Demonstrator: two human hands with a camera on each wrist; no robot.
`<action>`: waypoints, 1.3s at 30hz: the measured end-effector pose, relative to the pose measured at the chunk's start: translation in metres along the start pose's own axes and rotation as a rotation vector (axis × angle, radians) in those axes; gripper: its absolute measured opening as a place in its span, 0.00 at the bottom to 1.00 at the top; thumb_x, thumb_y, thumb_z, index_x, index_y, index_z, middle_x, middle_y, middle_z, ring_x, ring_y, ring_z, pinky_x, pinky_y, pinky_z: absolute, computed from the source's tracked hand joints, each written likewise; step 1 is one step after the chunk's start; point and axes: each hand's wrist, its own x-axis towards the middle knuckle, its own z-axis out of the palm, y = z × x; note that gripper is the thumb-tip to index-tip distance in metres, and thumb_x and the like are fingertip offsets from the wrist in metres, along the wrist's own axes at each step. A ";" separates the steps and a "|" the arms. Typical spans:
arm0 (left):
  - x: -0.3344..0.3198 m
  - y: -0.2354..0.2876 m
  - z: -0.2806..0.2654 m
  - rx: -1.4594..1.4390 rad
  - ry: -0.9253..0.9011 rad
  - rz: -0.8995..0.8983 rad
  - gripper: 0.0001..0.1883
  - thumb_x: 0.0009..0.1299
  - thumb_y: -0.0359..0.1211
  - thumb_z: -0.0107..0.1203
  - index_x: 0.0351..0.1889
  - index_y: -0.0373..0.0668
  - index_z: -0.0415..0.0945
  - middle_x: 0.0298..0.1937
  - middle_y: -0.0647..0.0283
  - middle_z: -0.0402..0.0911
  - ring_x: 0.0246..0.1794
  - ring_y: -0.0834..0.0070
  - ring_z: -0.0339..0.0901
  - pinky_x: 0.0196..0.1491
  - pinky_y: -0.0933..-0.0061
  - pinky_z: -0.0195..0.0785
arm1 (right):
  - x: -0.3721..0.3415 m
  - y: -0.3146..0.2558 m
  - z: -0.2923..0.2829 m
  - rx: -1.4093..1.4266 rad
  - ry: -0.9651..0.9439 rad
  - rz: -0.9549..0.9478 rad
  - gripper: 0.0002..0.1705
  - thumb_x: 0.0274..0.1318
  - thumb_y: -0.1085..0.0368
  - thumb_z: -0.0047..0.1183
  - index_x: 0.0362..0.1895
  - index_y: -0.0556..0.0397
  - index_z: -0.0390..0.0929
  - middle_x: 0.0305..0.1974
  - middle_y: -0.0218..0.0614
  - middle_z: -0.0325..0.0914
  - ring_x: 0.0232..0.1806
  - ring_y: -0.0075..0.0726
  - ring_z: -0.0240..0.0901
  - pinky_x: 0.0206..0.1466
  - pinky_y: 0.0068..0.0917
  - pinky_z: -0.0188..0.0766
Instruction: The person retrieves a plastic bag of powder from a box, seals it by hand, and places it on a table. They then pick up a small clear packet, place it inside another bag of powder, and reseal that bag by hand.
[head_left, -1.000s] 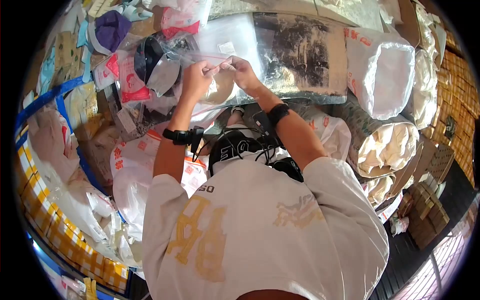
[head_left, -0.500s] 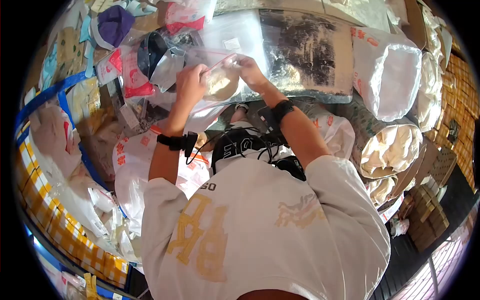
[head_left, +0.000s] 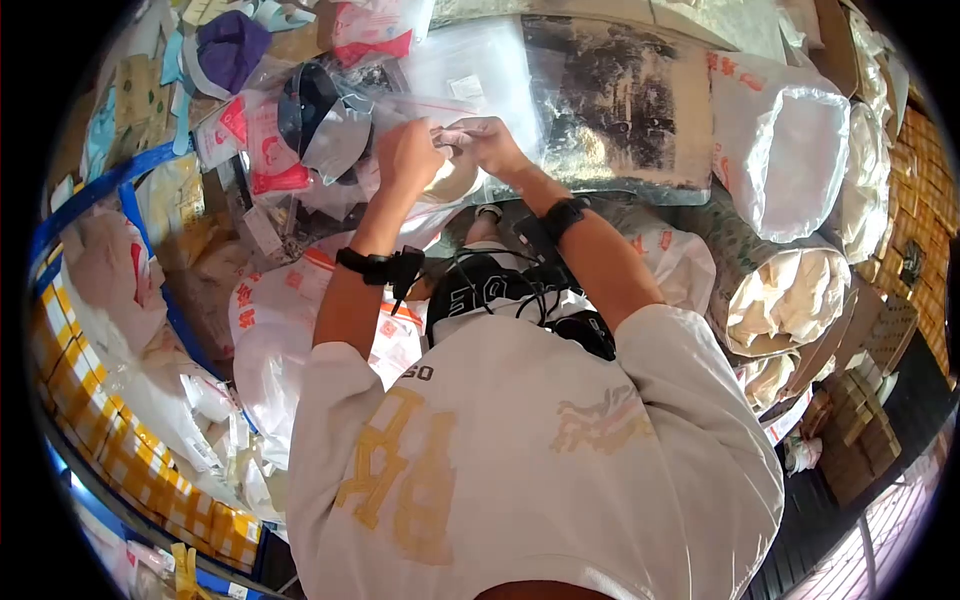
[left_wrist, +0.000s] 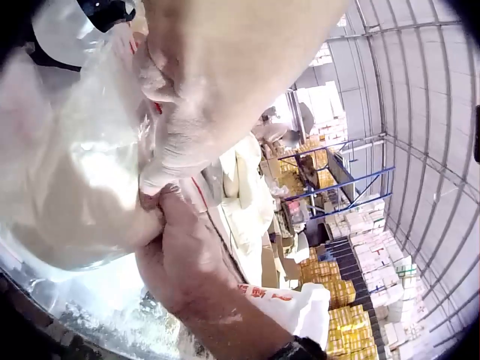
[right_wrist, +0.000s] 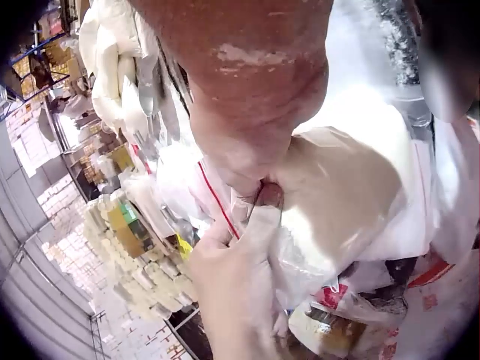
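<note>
A clear zip-lock bag (head_left: pixel 456 180) with a red seal line holds pale cream powder; in the right wrist view the filled bag (right_wrist: pixel 341 199) bulges below the fingers. My left hand (head_left: pixel 405 157) pinches the bag's top edge, thumb and fingers together. Close beside it, my right hand (head_left: pixel 494 148) pinches the same edge, the fingertips of both hands almost meeting. From the left wrist view, the left hand (left_wrist: pixel 199 105) comes from above and the right hand (left_wrist: pixel 199 262) from below. White powder dusts the skin.
A worn, powder-marked dark board (head_left: pixel 620 110) lies beyond the hands, with clear plastic bags (head_left: pixel 465 60) on its left. A grey scoop-like container (head_left: pixel 337 145) stands left of them. An open white-lined sack (head_left: pixel 795 160) and a paper-lined drum (head_left: pixel 785 300) are at right.
Half a second ago the hands were farther apart, with the red-lined edge stretched between them. Now the left hand has moved right and both pinch close together, as they did a second ago.
</note>
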 end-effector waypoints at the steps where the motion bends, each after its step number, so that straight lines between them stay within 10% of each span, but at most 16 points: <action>1: 0.002 -0.002 0.001 0.034 -0.014 -0.005 0.18 0.53 0.41 0.70 0.39 0.43 0.82 0.36 0.53 0.85 0.40 0.53 0.82 0.44 0.55 0.71 | -0.001 0.002 0.001 0.021 0.035 -0.012 0.07 0.60 0.73 0.59 0.41 0.63 0.85 0.37 0.36 0.85 0.36 0.26 0.78 0.40 0.24 0.75; 39: -0.026 -0.042 -0.039 -0.029 -0.015 0.061 0.10 0.60 0.36 0.67 0.32 0.40 0.83 0.29 0.53 0.82 0.31 0.58 0.80 0.36 0.58 0.68 | 0.001 -0.014 -0.014 -0.257 -0.092 0.010 0.08 0.61 0.73 0.57 0.43 0.62 0.85 0.39 0.37 0.86 0.42 0.23 0.76 0.52 0.24 0.73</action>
